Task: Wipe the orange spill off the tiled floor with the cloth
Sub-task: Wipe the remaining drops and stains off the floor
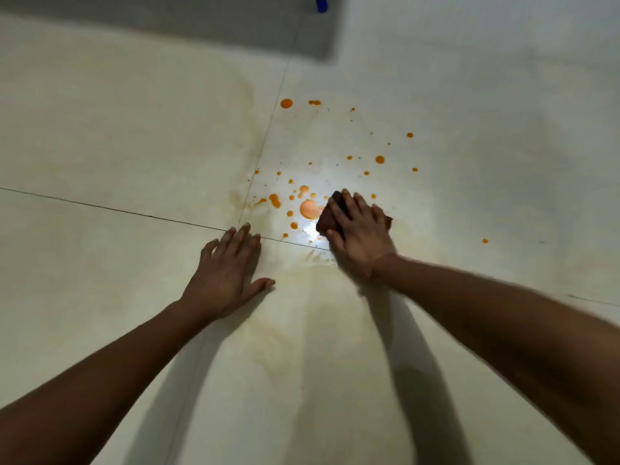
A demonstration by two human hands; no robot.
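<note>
The floor (134, 146) has big pale tiles with thin dark lines between them. An orange spill (309, 209) lies on one tile, near the spot where two lines cross. The biggest puddle is round. Many small orange drops sit around it, and some lie well apart from it, farther away and off to the right.

The right hand (359, 229) holds a dark brown cloth (330, 218) down on the floor. The fingers lie over the top of the cloth, a little bent and a little apart. Their tips reach its far edge. The thumb hooks against the near edge. The left edge of the cloth touches the big orange puddle.

A bright spot of light (310, 229) shines on the wet tile just beside the cloth, on its near left side.

The left hand (228, 270) lies flat on the floor, to the left of the spill. Its fingers are straight and close together, and the thumb sticks out to the side. The fingertips reach one of the dark lines. This hand does not touch the cloth or the orange drops.

Faint yellow smears mark the tiles near both hands and along the line that runs away from the person.

At the top, a grey mat (167, 25) covers part of the floor. A small blue thing (321, 3) pokes in at the top edge. It is too blurry to tell what it is.
</note>
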